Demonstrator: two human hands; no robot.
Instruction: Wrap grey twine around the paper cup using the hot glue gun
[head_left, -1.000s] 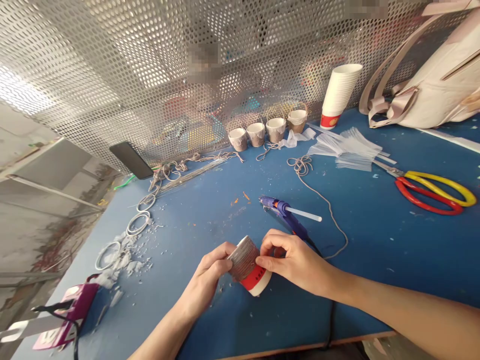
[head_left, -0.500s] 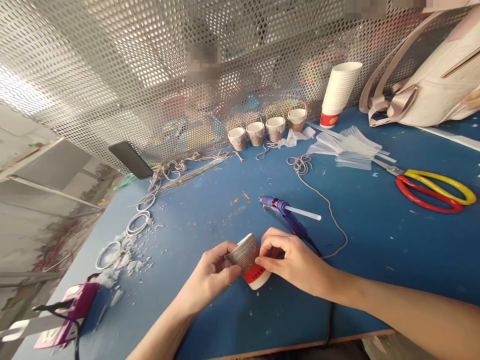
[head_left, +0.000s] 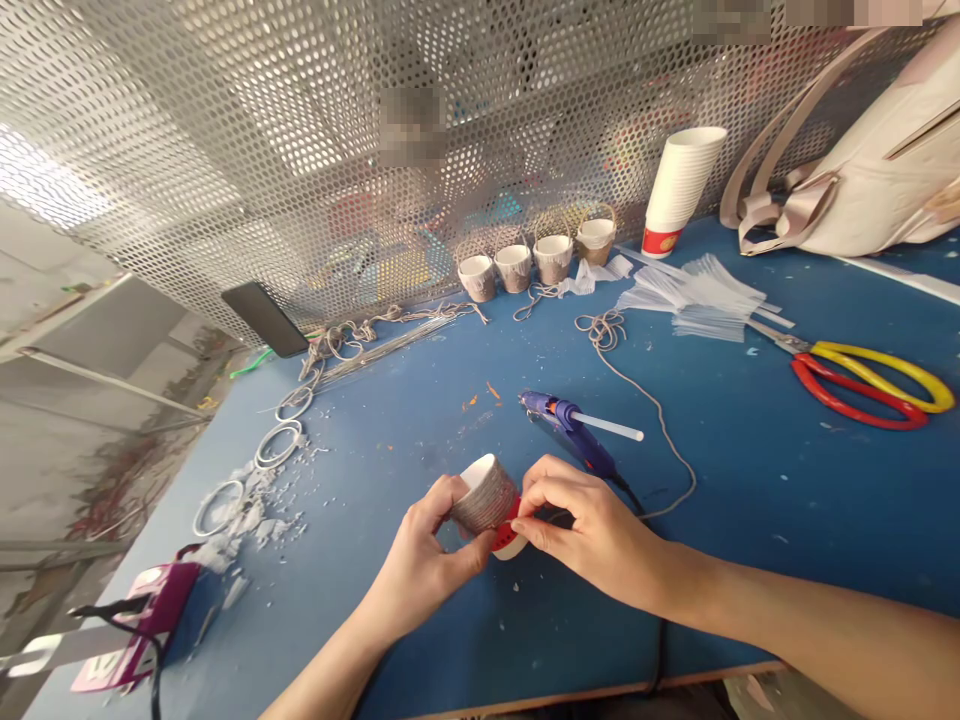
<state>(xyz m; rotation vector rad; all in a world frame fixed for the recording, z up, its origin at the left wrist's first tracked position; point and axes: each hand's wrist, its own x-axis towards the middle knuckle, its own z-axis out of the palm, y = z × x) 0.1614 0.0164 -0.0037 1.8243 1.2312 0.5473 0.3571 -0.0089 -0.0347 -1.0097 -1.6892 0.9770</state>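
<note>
A paper cup (head_left: 486,496) is tilted in front of me, its white mouth facing up and to the left. Grey-brown cord is wound around its upper part; a red band and white base show below. My left hand (head_left: 420,570) is closed around the cup's left side, thumb near the red band. Fingertips of my right hand (head_left: 574,515) pinch the cord against the cup's right side. From there the loose cord (head_left: 651,396) runs right and curves back to a small tangle. A purple glue gun (head_left: 574,435) with a clear stick lies just beyond my right hand.
At the back stand several cord-wrapped cups (head_left: 514,270) with handles, a stack of paper cups (head_left: 679,195) and clear strips (head_left: 712,298). Scissors (head_left: 862,385) and a pale bag (head_left: 862,170) are right. White rings (head_left: 277,445), a phone (head_left: 264,318) and a purple box (head_left: 139,630) lie left.
The cup has turned and tipped in my left hand, showing more of its inside. My right fingers are now lower on it, at the red band.
</note>
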